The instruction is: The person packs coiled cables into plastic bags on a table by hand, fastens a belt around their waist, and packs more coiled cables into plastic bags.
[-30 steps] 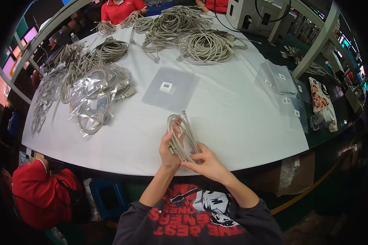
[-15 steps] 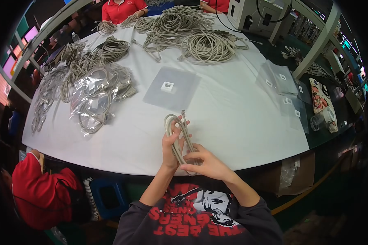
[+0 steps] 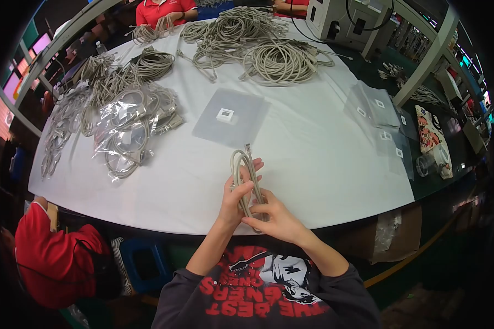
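Note:
A coiled beige network cable (image 3: 238,163) stands on edge between my two hands, just over the table's near edge. Its clear plug sticks up at the top of the coil. My left hand (image 3: 235,198) is wrapped round the coil's left side, with the thumb across the strands. My right hand (image 3: 273,215) grips the lower end of the coil between thumb and fingers. Beyond the hands, flat on the table, lies a stack of clear plastic bags (image 3: 217,127) with a white label (image 3: 224,114) on top.
Several bagged cables (image 3: 127,137) lie at the left. Loose cable coils (image 3: 280,61) are heaped at the back. More labelled plastic bags (image 3: 380,109) lie at the right edge. Co-workers in red shirts (image 3: 162,11) are across the table and at lower left (image 3: 55,257).
My left hand has shifted slightly right, its thumb now lying across the coil. The coil has moved a little right with it. A co-worker across the table has moved a cable coil in their hands.

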